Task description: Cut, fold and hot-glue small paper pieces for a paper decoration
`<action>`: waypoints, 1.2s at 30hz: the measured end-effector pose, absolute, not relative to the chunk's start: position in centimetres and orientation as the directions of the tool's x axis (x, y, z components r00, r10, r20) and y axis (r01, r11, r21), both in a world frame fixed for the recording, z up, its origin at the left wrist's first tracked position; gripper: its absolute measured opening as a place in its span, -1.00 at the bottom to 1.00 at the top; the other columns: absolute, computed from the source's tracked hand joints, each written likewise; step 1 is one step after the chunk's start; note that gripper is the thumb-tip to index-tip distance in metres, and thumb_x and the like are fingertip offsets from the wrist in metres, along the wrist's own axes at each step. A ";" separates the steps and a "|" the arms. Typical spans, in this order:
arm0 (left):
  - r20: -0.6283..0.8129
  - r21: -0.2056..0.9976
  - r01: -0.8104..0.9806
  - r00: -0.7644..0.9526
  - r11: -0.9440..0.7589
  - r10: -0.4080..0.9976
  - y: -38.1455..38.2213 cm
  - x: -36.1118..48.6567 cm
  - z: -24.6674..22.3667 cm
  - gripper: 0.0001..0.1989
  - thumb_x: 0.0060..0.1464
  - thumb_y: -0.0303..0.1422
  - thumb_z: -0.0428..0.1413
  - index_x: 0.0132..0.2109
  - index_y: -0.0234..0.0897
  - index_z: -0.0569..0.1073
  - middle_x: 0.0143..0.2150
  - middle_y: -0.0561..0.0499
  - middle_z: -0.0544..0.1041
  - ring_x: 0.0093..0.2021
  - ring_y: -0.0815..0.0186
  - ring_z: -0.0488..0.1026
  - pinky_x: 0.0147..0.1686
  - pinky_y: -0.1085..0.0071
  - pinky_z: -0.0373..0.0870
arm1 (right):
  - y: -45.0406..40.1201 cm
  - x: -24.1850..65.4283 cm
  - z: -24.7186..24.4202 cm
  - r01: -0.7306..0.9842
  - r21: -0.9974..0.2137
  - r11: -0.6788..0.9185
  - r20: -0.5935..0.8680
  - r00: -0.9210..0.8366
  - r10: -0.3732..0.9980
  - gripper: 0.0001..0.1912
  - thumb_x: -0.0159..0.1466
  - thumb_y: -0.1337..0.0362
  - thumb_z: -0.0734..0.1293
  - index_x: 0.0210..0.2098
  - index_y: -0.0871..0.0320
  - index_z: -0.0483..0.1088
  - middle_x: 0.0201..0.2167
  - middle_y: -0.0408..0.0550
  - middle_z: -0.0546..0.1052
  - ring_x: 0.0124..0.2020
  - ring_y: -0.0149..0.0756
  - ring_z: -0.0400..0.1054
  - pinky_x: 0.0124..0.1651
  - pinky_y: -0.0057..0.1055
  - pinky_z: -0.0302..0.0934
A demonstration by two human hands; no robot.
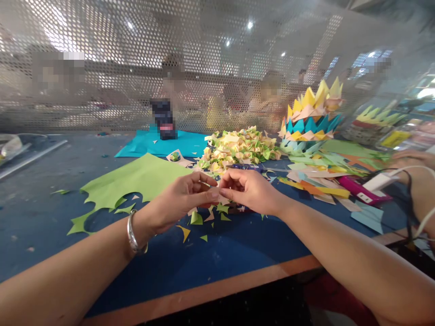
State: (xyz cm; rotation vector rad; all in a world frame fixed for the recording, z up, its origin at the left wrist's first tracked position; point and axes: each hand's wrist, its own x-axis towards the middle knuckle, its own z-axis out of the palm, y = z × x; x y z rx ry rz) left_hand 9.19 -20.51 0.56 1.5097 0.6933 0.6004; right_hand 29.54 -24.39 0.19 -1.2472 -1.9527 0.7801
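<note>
My left hand [193, 192], with a silver bangle on its wrist, meets my right hand [248, 188] fingertip to fingertip above the near middle of the table. Both are closed in a pinch on what looks like a small piece of pale pink paper [220, 197], mostly hidden by the fingers. Paper scraps [196, 218] in green, yellow and pink lie beneath them. Just beyond is a heap of small curled paper pieces [241, 144], with a dark blue-handled tool [249, 168] at its front. Left of my hands spreads a green paper sheet [146, 176] with rounded cut-outs.
Turquoise paper [190, 144] lies at the back beside a dark, blurred object [165, 120]. Right stand stacked zigzag paper crowns [311, 122], then paper strips [326, 188], a magenta power strip [363, 190] with cables, and another person's arm [423, 185]. A perforated panel [118, 90] rises behind.
</note>
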 end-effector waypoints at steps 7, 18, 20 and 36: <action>-0.046 0.997 -0.026 0.548 0.073 0.835 -19.6 9.1 0.0 -0.84 0.01 -0.34 0.27 -0.31 -0.31 0.47 -0.44 0.05 0.49 -0.48 0.44 0.40 -0.50 0.50 0.31 | -24.7 29.4 0.2 0.513 -0.727 0.457 0.356 -0.288 0.889 -0.82 0.28 0.23 0.39 -0.17 0.17 0.39 -0.42 -0.18 0.43 -0.56 -0.52 0.22 -0.50 -0.48 0.14; -0.073 0.994 -0.028 0.554 0.106 0.829 -19.9 9.3 -0.5 -0.83 -0.04 -0.34 0.33 -0.31 -0.31 0.55 -0.35 0.05 0.57 -0.35 0.42 0.52 -0.25 0.47 0.47 | -24.6 29.6 -0.1 0.556 -0.495 0.668 0.535 -0.411 0.738 -0.94 0.35 0.32 0.32 -0.29 0.14 0.40 -0.34 -0.12 0.42 -0.46 -0.47 0.26 -0.43 -0.48 0.18; -0.068 0.993 -0.042 0.565 0.111 0.822 -20.1 9.4 -0.4 -0.84 -0.03 -0.33 0.33 -0.31 -0.31 0.57 -0.32 0.02 0.60 -0.30 0.38 0.56 -0.17 0.43 0.50 | -24.6 29.5 0.1 0.547 -0.512 0.663 0.535 -0.401 0.744 -0.91 0.34 0.33 0.33 -0.33 0.15 0.39 -0.37 -0.13 0.41 -0.47 -0.47 0.25 -0.45 -0.49 0.17; 0.163 0.970 0.056 0.570 -0.236 0.805 -20.3 9.3 -1.1 -0.78 0.00 -0.27 0.29 -0.21 -0.28 0.61 -0.28 -0.05 0.67 -0.27 0.29 0.59 -0.19 0.35 0.56 | -24.4 29.3 -0.1 0.562 -0.627 0.540 0.473 -0.277 0.837 -0.84 0.28 0.25 0.37 -0.37 0.16 0.33 -0.40 -0.16 0.38 -0.54 -0.52 0.21 -0.51 -0.49 0.11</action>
